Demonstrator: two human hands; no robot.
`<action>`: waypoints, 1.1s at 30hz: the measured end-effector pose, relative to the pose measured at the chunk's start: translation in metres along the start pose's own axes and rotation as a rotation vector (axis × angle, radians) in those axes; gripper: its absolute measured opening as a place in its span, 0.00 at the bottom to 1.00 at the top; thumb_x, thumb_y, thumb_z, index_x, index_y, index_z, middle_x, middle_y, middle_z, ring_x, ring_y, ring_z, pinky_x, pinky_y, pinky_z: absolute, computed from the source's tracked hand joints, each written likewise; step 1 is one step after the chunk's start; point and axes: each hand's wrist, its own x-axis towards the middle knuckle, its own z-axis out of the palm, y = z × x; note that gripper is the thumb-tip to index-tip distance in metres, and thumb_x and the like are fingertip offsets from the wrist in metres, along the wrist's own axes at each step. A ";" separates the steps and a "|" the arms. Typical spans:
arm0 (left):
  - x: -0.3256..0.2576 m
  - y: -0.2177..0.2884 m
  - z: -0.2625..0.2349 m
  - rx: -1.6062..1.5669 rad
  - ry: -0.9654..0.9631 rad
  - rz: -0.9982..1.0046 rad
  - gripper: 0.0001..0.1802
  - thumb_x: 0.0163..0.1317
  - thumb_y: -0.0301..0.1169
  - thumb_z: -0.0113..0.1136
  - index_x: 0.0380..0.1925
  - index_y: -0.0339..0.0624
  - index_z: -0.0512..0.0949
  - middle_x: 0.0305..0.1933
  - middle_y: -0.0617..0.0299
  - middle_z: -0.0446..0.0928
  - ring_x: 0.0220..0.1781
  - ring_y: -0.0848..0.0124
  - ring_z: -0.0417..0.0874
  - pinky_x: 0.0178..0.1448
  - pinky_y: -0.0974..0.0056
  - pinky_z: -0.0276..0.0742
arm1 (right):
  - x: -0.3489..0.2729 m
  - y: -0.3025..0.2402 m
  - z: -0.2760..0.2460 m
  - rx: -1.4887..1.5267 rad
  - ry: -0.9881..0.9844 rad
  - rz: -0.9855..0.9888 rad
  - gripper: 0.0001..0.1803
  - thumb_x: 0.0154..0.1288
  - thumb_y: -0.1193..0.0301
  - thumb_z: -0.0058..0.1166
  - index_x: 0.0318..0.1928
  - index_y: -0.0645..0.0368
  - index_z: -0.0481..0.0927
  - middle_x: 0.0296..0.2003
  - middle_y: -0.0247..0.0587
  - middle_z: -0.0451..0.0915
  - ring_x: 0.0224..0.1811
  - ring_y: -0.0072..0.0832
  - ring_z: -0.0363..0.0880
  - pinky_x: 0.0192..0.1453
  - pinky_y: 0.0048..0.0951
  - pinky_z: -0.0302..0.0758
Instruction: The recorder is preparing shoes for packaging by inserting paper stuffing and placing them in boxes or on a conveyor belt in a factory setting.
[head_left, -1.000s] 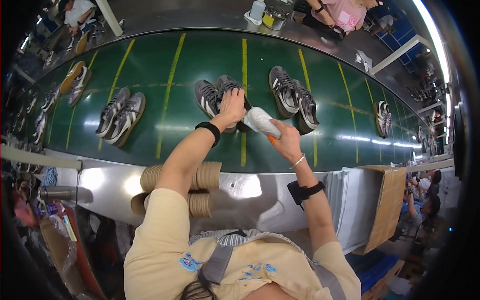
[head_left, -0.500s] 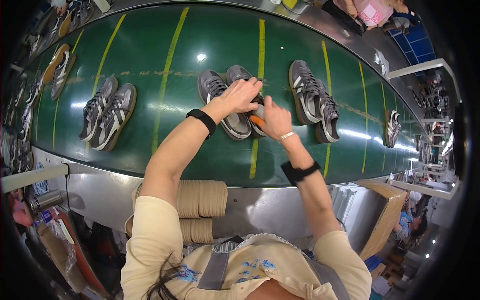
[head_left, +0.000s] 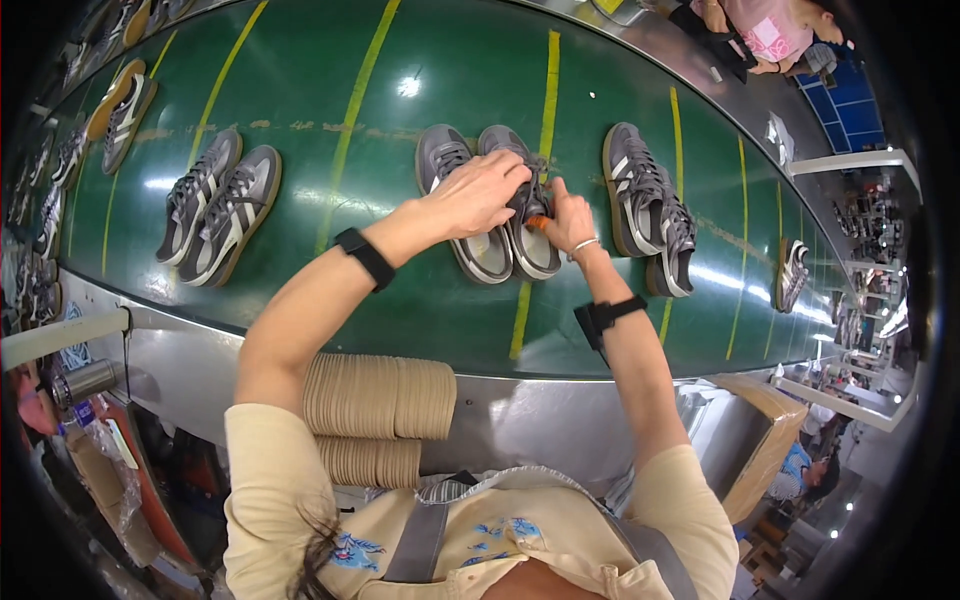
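A pair of grey sneakers with pale stripes lies in front of me on a green conveyor belt point(head_left: 420, 320), toes pointing away. My left hand point(head_left: 485, 192) reaches over the left sneaker point(head_left: 485, 258), its bent fingers at the laces of the right sneaker point(head_left: 540, 258). On the other side of that shoe, my right hand point(head_left: 570, 222) has its fingers curled at the opening and its thumb raised. Something orange point(head_left: 538, 222) shows at a right fingertip, against the tongue; whether it is a finger cover or a tool, I cannot tell. Dark laces show between the hands.
Other sneaker pairs lie on the belt, one to the left point(head_left: 222, 215) and one to the right point(head_left: 645, 205). Yellow lines cross the belt. Stacked tan shoe-shaped boards point(head_left: 385, 395) and a cardboard box point(head_left: 765, 440) sit by the near edge. A person in pink point(head_left: 770, 30) is across the belt.
Both hands and the sneaker pair appear slightly farther right. My right hand has turned, and the right sneaker's opening and tongue now show more. A blurred grey-white patch by the right hand is gone.
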 end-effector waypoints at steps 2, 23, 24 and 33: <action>-0.018 0.020 -0.028 -0.120 -0.081 -0.103 0.23 0.51 0.28 0.64 0.48 0.36 0.69 0.50 0.49 0.70 0.57 0.51 0.71 0.59 0.55 0.70 | 0.008 0.003 0.008 -0.114 0.044 0.031 0.31 0.45 0.58 0.68 0.46 0.57 0.68 0.26 0.45 0.81 0.33 0.49 0.81 0.35 0.46 0.75; -0.210 0.163 -0.033 -0.161 -0.381 -0.189 0.48 0.37 0.34 0.76 0.61 0.35 0.64 0.61 0.46 0.68 0.64 0.49 0.67 0.67 0.52 0.62 | -0.240 -0.181 0.094 1.576 -0.200 0.117 0.04 0.62 0.81 0.54 0.37 0.66 0.80 0.32 0.32 0.80 0.37 0.17 0.75 0.43 0.22 0.73; -0.212 0.160 -0.034 -0.148 -0.383 -0.185 0.48 0.37 0.34 0.76 0.61 0.35 0.64 0.61 0.46 0.68 0.64 0.49 0.67 0.67 0.52 0.62 | -0.238 -0.184 0.100 1.448 -0.193 0.074 0.02 0.62 0.79 0.56 0.36 0.65 0.79 0.31 0.30 0.79 0.34 0.15 0.74 0.40 0.19 0.72; -0.196 0.175 -0.047 -0.094 -0.248 -0.059 0.44 0.45 0.40 0.74 0.61 0.38 0.64 0.63 0.46 0.67 0.66 0.54 0.67 0.67 0.55 0.63 | -0.273 -0.116 0.047 1.440 0.219 -0.053 0.01 0.62 0.78 0.57 0.32 0.62 0.79 0.29 0.25 0.76 0.31 0.13 0.69 0.35 0.19 0.68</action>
